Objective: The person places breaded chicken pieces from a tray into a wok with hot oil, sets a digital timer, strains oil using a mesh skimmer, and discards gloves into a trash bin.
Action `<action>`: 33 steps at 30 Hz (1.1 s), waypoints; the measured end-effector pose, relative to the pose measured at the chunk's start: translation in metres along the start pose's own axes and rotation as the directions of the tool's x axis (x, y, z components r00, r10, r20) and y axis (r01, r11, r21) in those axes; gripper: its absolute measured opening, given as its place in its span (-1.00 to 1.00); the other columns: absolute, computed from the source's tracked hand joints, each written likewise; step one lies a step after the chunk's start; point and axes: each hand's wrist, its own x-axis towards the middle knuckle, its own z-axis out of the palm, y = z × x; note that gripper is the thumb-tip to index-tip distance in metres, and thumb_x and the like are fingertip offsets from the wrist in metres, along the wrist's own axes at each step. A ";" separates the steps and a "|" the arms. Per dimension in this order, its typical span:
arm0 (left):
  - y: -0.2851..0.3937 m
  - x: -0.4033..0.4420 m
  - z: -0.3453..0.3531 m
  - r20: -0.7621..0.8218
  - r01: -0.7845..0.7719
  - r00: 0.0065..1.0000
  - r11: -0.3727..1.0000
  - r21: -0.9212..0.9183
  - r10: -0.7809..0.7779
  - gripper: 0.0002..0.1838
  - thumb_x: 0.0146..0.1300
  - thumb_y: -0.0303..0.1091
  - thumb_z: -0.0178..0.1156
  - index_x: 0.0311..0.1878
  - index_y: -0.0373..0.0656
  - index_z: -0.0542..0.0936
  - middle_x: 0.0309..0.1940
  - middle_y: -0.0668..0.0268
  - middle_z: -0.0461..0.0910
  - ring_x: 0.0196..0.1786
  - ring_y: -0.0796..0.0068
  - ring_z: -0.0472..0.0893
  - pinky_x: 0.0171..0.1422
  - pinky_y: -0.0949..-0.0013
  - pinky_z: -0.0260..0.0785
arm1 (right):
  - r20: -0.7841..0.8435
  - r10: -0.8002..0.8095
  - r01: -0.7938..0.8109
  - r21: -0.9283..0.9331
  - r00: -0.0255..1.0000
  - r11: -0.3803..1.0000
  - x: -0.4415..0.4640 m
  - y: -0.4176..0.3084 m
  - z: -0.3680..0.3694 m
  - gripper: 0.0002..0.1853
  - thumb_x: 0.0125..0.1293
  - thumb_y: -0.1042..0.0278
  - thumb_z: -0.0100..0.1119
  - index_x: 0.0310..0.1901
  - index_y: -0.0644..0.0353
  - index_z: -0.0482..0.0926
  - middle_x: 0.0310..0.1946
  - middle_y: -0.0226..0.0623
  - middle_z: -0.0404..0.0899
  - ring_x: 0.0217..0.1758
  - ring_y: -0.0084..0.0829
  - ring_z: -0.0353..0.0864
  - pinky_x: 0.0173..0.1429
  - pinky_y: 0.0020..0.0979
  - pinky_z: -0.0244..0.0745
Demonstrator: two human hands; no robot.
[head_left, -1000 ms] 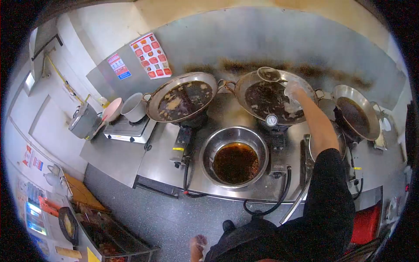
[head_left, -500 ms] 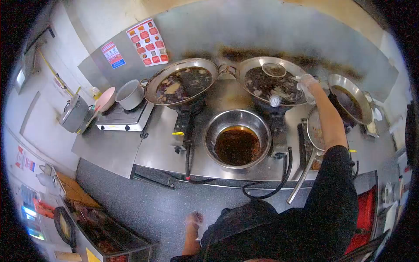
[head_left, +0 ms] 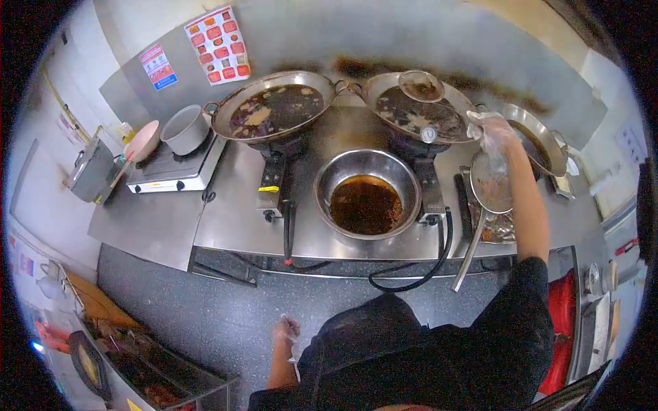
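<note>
In a clear plastic glove, my right hand (head_left: 491,131) is closed round the handle of a round mesh skimmer (head_left: 421,87). The skimmer's head hangs over the back of the right wok (head_left: 389,83), which holds dark liquid with pale foam. A dial thermometer (head_left: 428,135) sits at that wok's front rim. My left hand (head_left: 287,330), also gloved, hangs low over the floor beside my body; its fingers are curled and too small to read. Between the burners stands a steel bowl (head_left: 331,174) of dark brown liquid.
A second wok (head_left: 226,123) with floating pale pieces is at left, a smaller wok (head_left: 558,162) at right. A long-handled strainer (head_left: 491,185) rests over a tray. A grey pot (head_left: 185,131) sits on a white stove (head_left: 179,175). Hoses (head_left: 447,240) hang at the counter's front edge.
The skimmer has risen from the liquid towards the wok's back rim, and my right hand has moved right, away from the wok. The whole view has shifted, with the counter now higher in frame.
</note>
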 end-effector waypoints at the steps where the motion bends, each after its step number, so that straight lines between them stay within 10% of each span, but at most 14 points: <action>1: 0.006 -0.002 0.003 -0.027 0.014 1.000 0.999 -0.049 -0.015 -0.58 0.34 -0.01 -0.11 -0.52 -0.11 0.39 -0.66 0.26 0.40 -0.62 0.36 0.42 -0.62 0.37 0.29 | 0.029 0.022 -0.022 0.021 0.999 1.000 -0.027 -0.006 0.008 -0.65 0.29 0.11 0.01 -0.55 0.16 0.49 -0.69 -0.39 0.37 -0.54 -0.43 0.39 -0.34 -0.42 0.33; 4: -0.019 0.062 -0.035 0.046 0.008 0.999 0.992 -0.127 -0.002 -0.60 0.34 -0.03 -0.10 -0.51 -0.10 0.39 -0.60 0.26 0.42 -0.57 0.38 0.43 -0.61 0.36 0.29 | 0.187 -0.213 0.134 0.363 0.959 0.922 -0.048 0.038 0.028 -0.78 0.29 0.23 0.00 -0.37 0.21 0.51 -0.53 -0.36 0.46 -0.40 -0.45 0.46 -0.19 -0.44 0.39; 6: -0.014 0.053 -0.025 0.014 0.022 1.000 0.987 -0.158 -0.020 -0.63 0.34 -0.07 -0.11 -0.50 -0.10 0.39 -0.60 0.27 0.42 -0.58 0.39 0.43 -0.59 0.36 0.29 | 0.142 -0.093 0.082 0.081 0.986 0.993 -0.076 0.060 0.052 -0.82 0.22 0.40 -0.03 -0.20 0.26 0.49 -0.37 -0.30 0.50 -0.20 -0.45 0.49 -0.02 -0.43 0.40; 7: -0.009 0.044 -0.017 0.002 0.036 0.999 0.986 -0.163 -0.036 -0.64 0.34 -0.09 -0.12 -0.50 -0.10 0.39 -0.60 0.27 0.43 -0.58 0.40 0.43 -0.59 0.36 0.29 | 0.187 -0.330 0.370 -0.256 0.925 0.893 -0.071 0.102 0.065 -0.78 0.18 0.43 -0.04 -0.16 0.30 0.48 -0.31 -0.27 0.50 -0.11 -0.44 0.47 0.02 -0.42 0.39; 10: 0.001 0.019 -0.002 -0.005 0.052 0.999 0.995 -0.081 -0.053 -0.66 0.34 -0.13 -0.13 -0.50 -0.10 0.39 -0.61 0.27 0.42 -0.59 0.41 0.42 -0.58 0.36 0.28 | 0.552 -0.598 0.509 -0.820 0.581 -0.263 -0.089 0.175 0.118 -0.68 0.09 0.52 -0.09 -0.10 0.40 0.43 -0.29 -0.12 0.54 -0.12 -0.33 0.52 -0.03 -0.37 0.44; 11: 0.005 0.012 0.001 -0.005 0.054 0.998 0.998 -0.035 -0.055 -0.65 0.34 -0.12 -0.14 -0.50 -0.10 0.39 -0.62 0.27 0.42 -0.60 0.41 0.41 -0.59 0.37 0.27 | 0.515 -0.574 0.490 -0.845 0.637 -0.213 -0.092 0.227 0.133 -0.69 0.10 0.52 -0.10 -0.10 0.42 0.42 -0.33 -0.07 0.54 -0.19 -0.26 0.54 -0.11 -0.34 0.46; 13: 0.009 0.002 0.006 -0.019 0.051 0.999 0.995 0.090 -0.049 -0.61 0.34 -0.09 -0.18 -0.52 -0.11 0.39 -0.68 0.27 0.38 -0.64 0.39 0.40 -0.62 0.35 0.23 | 0.267 -0.235 0.353 -0.772 0.935 0.528 -0.128 0.199 0.151 -0.70 0.15 0.49 -0.16 -0.10 0.43 0.41 -0.42 0.07 0.53 -0.36 -0.05 0.56 -0.29 -0.17 0.45; 22: 0.003 0.008 -0.009 0.069 0.028 0.997 0.999 0.043 -0.031 -0.65 0.29 -0.09 -0.06 -0.54 -0.08 0.37 -0.68 0.29 0.36 -0.62 0.35 0.41 -0.61 0.33 0.25 | 0.232 -0.326 0.372 -0.795 0.917 0.479 -0.149 0.245 0.177 -0.49 0.06 0.52 -0.10 0.12 0.45 0.29 -0.33 0.12 0.51 -0.35 -0.02 0.55 -0.23 -0.10 0.47; 28: 0.000 0.011 -0.009 -0.018 0.089 0.996 0.991 -0.100 -0.091 -0.68 0.28 -0.08 -0.01 -0.52 -0.05 0.40 -0.63 0.32 0.36 -0.56 0.33 0.44 -0.54 0.35 0.36 | 0.090 0.089 -0.017 -0.599 0.992 0.801 -0.169 0.201 0.176 -0.60 0.37 0.13 -0.38 0.00 0.14 0.41 -0.24 0.06 0.55 -0.18 0.07 0.54 -0.07 -0.01 0.43; 33: -0.001 0.014 -0.013 0.002 0.090 0.996 0.996 -0.021 -0.090 -0.66 0.28 -0.07 -0.03 -0.51 -0.08 0.40 -0.63 0.31 0.37 -0.55 0.34 0.44 -0.54 0.36 0.34 | 0.107 -0.080 0.125 -0.539 0.991 0.833 -0.176 0.193 0.170 -0.62 0.37 0.19 -0.33 0.06 0.17 0.38 -0.13 0.02 0.52 -0.15 0.02 0.54 -0.04 -0.06 0.43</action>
